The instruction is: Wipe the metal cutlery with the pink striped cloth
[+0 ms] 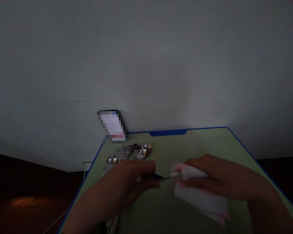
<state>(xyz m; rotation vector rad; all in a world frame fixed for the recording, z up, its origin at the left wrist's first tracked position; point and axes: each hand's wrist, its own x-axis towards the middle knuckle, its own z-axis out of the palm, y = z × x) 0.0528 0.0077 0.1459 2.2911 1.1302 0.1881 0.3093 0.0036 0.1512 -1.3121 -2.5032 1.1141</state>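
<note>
My left hand [123, 180] pinches one end of a slim piece of metal cutlery [163, 178] above the table. Whether it is a spoon or a fork I cannot tell, as both its ends are covered. In my right hand [217, 177] is a white and pink cloth [197, 200], folded around the cutlery's other end and hanging down below the fingers. Behind my left hand lies a pile of shiny metal spoons [139, 152] and other cutlery, partly hidden by that hand. More metal cutlery [111, 224] shows below my left wrist.
The pale green table [185, 143] has a blue rim and stands against a grey wall [161, 65]. A phone [112, 125] with a lit, blurred screen leans on the wall at the back left corner. A white cable [55, 222] runs beside the table over a dark floor.
</note>
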